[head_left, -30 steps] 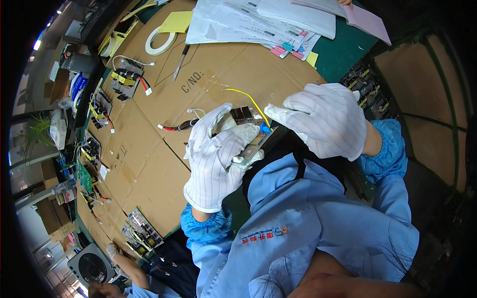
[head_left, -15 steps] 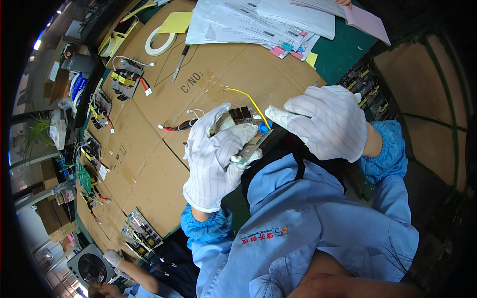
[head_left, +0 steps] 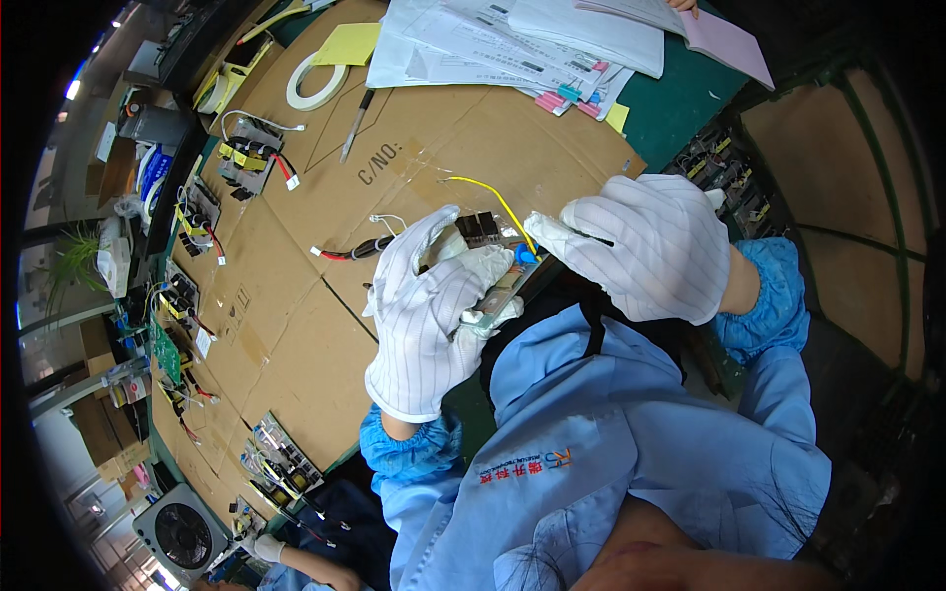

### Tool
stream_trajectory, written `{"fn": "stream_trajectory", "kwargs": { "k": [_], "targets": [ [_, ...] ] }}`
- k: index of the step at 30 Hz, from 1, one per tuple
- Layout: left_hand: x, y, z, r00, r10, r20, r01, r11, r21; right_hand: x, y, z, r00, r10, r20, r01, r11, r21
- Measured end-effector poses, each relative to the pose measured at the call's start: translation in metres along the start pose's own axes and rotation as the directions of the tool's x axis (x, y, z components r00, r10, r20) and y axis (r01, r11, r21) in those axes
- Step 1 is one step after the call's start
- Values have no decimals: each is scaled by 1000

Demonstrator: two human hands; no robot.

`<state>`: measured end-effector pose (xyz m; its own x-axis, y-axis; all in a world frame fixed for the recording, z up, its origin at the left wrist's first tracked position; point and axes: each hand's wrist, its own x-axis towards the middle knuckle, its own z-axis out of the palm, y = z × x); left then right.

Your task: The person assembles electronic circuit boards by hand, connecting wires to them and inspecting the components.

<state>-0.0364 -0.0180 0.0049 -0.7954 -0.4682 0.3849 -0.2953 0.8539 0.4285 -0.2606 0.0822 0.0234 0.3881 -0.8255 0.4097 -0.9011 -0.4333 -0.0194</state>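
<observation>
My left hand [head_left: 419, 330], in a white striped glove, is closed around a circuit board [head_left: 506, 293] near the front edge of the cardboard. The board carries a blue round component [head_left: 525, 254] and black parts [head_left: 478, 227]; my fingers cover much of it. A yellow wire [head_left: 505, 202] rises from beside the blue component and curves left. My right hand [head_left: 655, 246], gloved too, is pinched shut with its fingertips close beside the wire's lower end. Between its fingers shows a thin dark line; what it holds is hidden. A red-and-black lead [head_left: 350, 250] lies beyond my left hand.
Several finished-looking boards with wires [head_left: 251, 158] line the cardboard's [head_left: 286, 286] left side. Farther back lie a tape roll [head_left: 313, 87], a pen [head_left: 357, 126] and papers [head_left: 473, 49]. A co-worker's gloved hand [head_left: 266, 548] is beside a fan [head_left: 182, 535]. Another person's hand [head_left: 682, 5] touches the papers.
My right fingertips have shifted slightly, and the dark line between them shows more. My left hand stays nearly still. The co-worker's gloved hand at lower left has moved down and right.
</observation>
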Motion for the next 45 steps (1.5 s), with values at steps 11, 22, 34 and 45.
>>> {"fn": "stream_trajectory", "kwargs": {
  "k": [11, 22, 34, 45],
  "targets": [
    [4, 4, 0, 1000, -5, -16, 5, 1000, -12, -3, 0, 0, 999, -22, -32, 22, 1000, -5],
    [-4, -6, -5, 1000, -8, -23, 7, 999, -40, 1, 5, 10, 987, 103, -125, -67, 964, 259],
    [-14, -8, 0, 993, -20, -119, 15, 999, -40, -2, -3, 31, 976, 114, -185, -44, 937, 346],
    [-33, -3, 5, 979, -125, -163, 125, 992, -15, -6, -12, 29, 924, 271, -271, -151, 907, 393]
  ]
}}
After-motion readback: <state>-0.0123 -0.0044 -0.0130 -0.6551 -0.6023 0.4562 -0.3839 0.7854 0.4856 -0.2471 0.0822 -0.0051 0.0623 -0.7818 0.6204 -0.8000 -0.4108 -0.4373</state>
